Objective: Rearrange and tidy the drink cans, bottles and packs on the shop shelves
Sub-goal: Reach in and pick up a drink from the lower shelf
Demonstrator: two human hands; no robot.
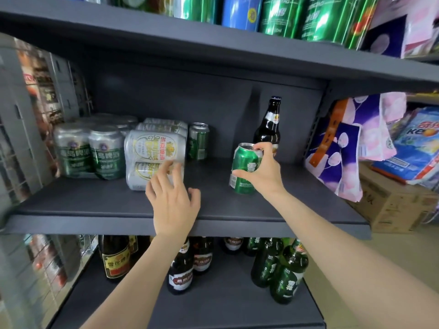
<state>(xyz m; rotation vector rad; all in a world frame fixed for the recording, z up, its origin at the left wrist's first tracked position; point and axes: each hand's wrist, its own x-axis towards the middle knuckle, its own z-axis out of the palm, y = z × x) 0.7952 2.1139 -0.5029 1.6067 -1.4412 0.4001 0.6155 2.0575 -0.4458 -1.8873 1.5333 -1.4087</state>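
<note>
Green can (245,170) is sitting tilted in the right hand (266,172), just above the middle shelf (213,205) — the thumb is hooking round its lower side while the fingers are curling over its rim, clamping it. Just behind it, a dark bottle (268,128) is standing upright near the back wall. The left hand (172,193) is reaching forward with its fingers spread and holding nothing — the fingertips are lying at the front of a white pack of cans (154,153), though actual contact is hard to tell. Beside that pack on its left, a wrapped pack of silver-and-green cans (90,148) is standing, and a second green can (198,141) is standing upright just to the right of the white pack, farther back. Brown and green bottles (280,269) are standing on the shelf below.
</note>
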